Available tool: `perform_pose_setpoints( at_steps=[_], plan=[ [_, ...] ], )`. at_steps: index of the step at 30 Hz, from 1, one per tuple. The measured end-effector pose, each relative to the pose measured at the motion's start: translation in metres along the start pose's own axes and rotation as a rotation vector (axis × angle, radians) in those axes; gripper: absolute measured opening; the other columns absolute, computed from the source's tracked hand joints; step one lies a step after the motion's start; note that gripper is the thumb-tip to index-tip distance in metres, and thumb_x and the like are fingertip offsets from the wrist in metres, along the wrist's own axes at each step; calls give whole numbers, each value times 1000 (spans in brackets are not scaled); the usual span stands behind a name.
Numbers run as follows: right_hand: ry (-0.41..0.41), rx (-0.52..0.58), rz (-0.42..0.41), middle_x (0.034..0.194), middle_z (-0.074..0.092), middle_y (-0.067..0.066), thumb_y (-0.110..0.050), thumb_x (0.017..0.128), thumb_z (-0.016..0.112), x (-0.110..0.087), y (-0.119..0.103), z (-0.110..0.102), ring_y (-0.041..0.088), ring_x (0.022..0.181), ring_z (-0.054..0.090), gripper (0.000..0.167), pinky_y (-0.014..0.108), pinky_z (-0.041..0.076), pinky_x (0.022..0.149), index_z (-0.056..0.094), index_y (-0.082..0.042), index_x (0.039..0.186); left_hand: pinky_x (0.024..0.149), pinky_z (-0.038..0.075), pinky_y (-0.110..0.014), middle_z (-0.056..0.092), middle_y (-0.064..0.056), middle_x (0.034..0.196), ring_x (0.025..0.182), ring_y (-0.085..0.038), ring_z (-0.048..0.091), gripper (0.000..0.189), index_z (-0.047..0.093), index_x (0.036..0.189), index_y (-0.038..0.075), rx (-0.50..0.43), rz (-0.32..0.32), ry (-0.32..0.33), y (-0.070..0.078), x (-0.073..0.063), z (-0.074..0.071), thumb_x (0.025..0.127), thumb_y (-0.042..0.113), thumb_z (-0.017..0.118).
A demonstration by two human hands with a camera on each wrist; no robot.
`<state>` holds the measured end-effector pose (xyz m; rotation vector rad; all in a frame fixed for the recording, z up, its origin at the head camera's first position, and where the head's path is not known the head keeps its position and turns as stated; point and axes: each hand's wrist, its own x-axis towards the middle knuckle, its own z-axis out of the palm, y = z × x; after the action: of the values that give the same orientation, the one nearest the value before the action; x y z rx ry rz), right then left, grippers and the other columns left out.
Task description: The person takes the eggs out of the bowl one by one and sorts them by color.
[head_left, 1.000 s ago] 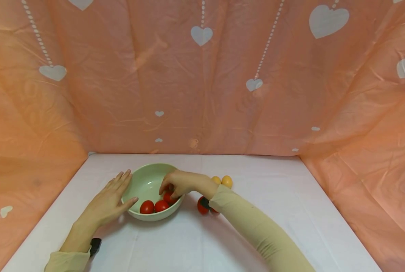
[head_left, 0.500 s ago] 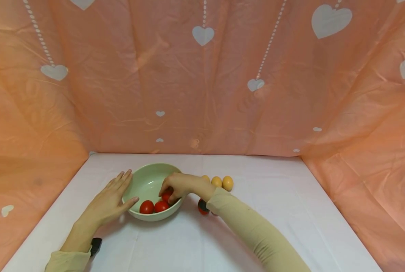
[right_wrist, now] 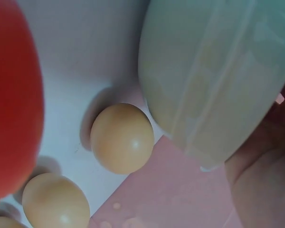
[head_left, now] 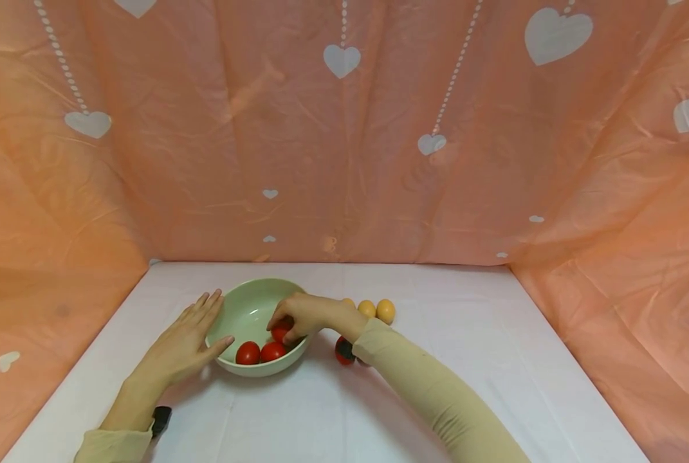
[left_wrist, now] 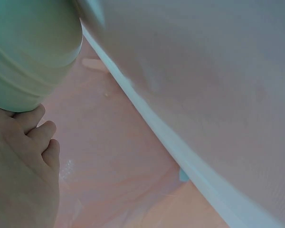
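Note:
A pale green bowl (head_left: 242,315) stands on the white table in the head view. My left hand (head_left: 176,347) lies against its left rim with fingers straight and thumb over the edge. In the left wrist view, the fingers of that hand (left_wrist: 26,156) touch the bowl's outer wall. Reaching over the right rim, my right hand (head_left: 306,313) has its fingers curled round a red tomato (head_left: 280,332) inside the bowl. Two more tomatoes, one at the left (head_left: 248,353) and one in the middle (head_left: 273,352), lie at the bowl's near side.
Right of the bowl, another tomato (head_left: 343,352) lies on the table, partly hidden by the right wrist and its black device. Behind that forearm sit several light brown eggs (head_left: 386,311), also seen close up as an egg (right_wrist: 122,138). Orange cloth (head_left: 344,161) walls the table's back and sides.
My right hand has shifted slightly left in the bowl with the tomato. More of the eggs shows behind the forearm. My left hand stays at the rim.

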<state>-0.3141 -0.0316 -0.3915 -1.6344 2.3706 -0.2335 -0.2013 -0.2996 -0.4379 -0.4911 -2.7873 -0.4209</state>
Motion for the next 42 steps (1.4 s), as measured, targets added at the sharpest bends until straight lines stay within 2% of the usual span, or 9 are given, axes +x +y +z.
perform_pose_setpoints(
  at_steps=[10, 17, 22, 29, 37, 42],
  plan=[
    [78, 18, -14, 125, 74, 4, -14, 91, 80, -8, 3, -2, 12, 114, 65, 38, 13, 45, 99, 74, -8, 129, 128, 20, -53, 30, -24, 167, 153, -48, 26, 89, 32, 159, -8, -10, -7, -7, 1, 0, 0, 98, 48, 66],
    [138, 37, -20, 130, 70, 4, -17, 94, 76, -16, 1, -8, 13, 119, 62, 38, 15, 44, 104, 72, -9, 131, 125, 26, -56, 32, -25, 166, 151, -48, 30, 88, 34, 158, -8, 11, 14, 15, 0, -1, 1, 98, 47, 67],
    [214, 66, -27, 134, 68, 4, -16, 94, 75, -24, -1, -11, 17, 126, 61, 39, 17, 43, 108, 72, -9, 132, 126, 25, -53, 32, -24, 166, 151, -48, 30, 87, 34, 157, -8, 16, 19, 21, 0, 0, 1, 98, 47, 67],
    [330, 218, -64, 131, 68, 9, -7, 93, 77, -39, 0, -14, 19, 113, 65, 38, 17, 57, 86, 71, -2, 130, 126, 24, -54, 30, -24, 167, 152, -47, 29, 88, 31, 159, -7, 10, 12, 7, 0, 0, 1, 99, 48, 65],
    [430, 302, -44, 133, 67, 9, -5, 92, 77, -61, 2, -19, 18, 109, 66, 39, 22, 61, 83, 70, -4, 131, 127, 23, -53, 30, -25, 166, 152, -48, 28, 88, 32, 159, -8, 6, 8, 3, 1, 0, 0, 99, 48, 65],
    [508, 286, -69, 131, 68, 10, -5, 91, 77, -75, 5, -20, 19, 108, 67, 38, 25, 62, 83, 71, -4, 129, 128, 21, -53, 30, -25, 166, 152, -48, 28, 88, 32, 158, -9, 4, 10, 3, 2, 1, 0, 99, 47, 66]
  ],
)
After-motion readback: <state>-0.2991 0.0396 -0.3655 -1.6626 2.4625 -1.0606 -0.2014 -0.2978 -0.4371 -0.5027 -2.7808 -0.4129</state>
